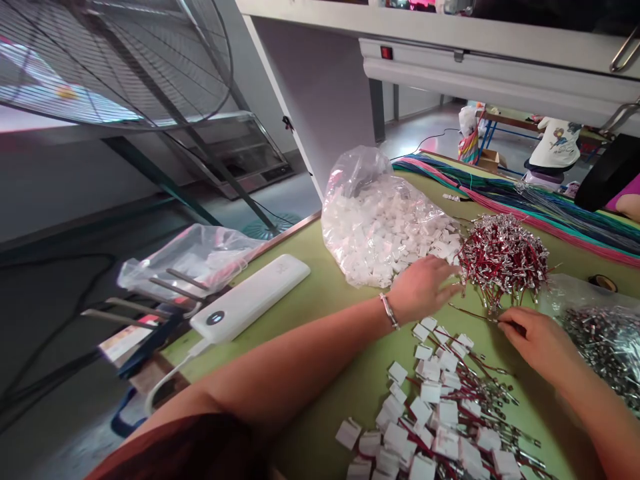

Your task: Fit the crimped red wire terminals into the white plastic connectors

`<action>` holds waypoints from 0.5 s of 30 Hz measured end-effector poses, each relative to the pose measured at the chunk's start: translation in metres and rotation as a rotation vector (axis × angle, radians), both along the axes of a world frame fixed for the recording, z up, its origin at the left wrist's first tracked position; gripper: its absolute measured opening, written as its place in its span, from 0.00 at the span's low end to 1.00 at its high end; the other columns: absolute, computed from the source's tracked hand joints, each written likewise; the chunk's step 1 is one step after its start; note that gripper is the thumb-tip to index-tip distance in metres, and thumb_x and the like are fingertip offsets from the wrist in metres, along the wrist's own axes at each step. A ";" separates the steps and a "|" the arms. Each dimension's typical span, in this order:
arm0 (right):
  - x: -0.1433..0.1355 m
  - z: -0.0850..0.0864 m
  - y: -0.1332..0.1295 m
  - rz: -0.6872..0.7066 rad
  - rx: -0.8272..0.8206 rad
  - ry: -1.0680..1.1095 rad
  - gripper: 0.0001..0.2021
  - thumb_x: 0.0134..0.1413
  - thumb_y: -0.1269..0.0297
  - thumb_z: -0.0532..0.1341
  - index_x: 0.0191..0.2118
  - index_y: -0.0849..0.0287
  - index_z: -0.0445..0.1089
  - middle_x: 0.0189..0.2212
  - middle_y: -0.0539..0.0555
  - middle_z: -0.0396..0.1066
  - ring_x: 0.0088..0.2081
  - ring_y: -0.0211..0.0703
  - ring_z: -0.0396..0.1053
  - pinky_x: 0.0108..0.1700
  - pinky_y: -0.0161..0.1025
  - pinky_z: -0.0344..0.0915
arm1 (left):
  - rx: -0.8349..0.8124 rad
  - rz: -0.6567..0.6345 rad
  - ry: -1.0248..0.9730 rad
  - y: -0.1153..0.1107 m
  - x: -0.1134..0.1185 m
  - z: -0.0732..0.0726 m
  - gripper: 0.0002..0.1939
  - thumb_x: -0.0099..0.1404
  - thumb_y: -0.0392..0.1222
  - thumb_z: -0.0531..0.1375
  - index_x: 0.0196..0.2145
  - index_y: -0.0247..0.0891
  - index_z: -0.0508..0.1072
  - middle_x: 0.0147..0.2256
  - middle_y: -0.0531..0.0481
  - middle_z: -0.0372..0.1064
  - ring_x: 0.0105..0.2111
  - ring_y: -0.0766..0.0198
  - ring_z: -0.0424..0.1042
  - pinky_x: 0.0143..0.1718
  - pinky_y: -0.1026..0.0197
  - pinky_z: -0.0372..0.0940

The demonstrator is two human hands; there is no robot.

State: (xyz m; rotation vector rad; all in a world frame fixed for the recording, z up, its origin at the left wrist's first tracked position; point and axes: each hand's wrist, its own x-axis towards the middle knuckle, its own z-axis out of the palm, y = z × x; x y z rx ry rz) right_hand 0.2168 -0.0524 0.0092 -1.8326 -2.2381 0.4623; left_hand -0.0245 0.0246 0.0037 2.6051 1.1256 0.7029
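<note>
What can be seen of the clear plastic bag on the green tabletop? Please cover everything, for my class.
The clear plastic bag looks thin, shiny and wrinkled. It bulges with many small white pieces, while its upper left part holds none. It slumps on the green tabletop, near the far left edge, left of the bundle of red wires. The left hand is at its near right side; whether they touch is unclear. Its mouth cannot be made out.
</note>
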 end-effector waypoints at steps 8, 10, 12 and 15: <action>-0.013 0.001 0.000 -0.003 0.181 -0.282 0.11 0.58 0.60 0.55 0.36 0.53 0.74 0.35 0.53 0.72 0.34 0.44 0.69 0.33 0.39 0.61 | -0.105 0.212 0.275 0.024 -0.004 -0.012 0.14 0.69 0.45 0.52 0.40 0.36 0.75 0.39 0.42 0.67 0.43 0.55 0.68 0.42 0.56 0.64; -0.030 -0.005 0.001 0.013 0.208 -0.274 0.10 0.60 0.63 0.54 0.38 0.55 0.73 0.36 0.54 0.72 0.38 0.45 0.69 0.36 0.39 0.62 | -0.103 0.204 0.264 0.023 -0.003 -0.013 0.12 0.68 0.44 0.53 0.41 0.37 0.75 0.40 0.43 0.67 0.43 0.56 0.68 0.43 0.57 0.64; -0.043 -0.012 0.003 0.009 0.209 -0.331 0.09 0.60 0.66 0.54 0.37 0.58 0.72 0.36 0.55 0.71 0.39 0.46 0.68 0.37 0.39 0.61 | -0.100 0.189 0.255 0.022 -0.003 -0.014 0.10 0.67 0.39 0.54 0.41 0.38 0.74 0.39 0.44 0.68 0.42 0.56 0.68 0.43 0.58 0.64; -0.051 -0.018 0.004 -0.018 0.167 -0.427 0.08 0.61 0.70 0.53 0.34 0.60 0.70 0.34 0.57 0.70 0.39 0.48 0.68 0.36 0.40 0.59 | -0.100 0.160 0.246 0.019 -0.004 -0.015 0.13 0.65 0.33 0.54 0.44 0.38 0.73 0.38 0.45 0.68 0.41 0.57 0.68 0.42 0.58 0.64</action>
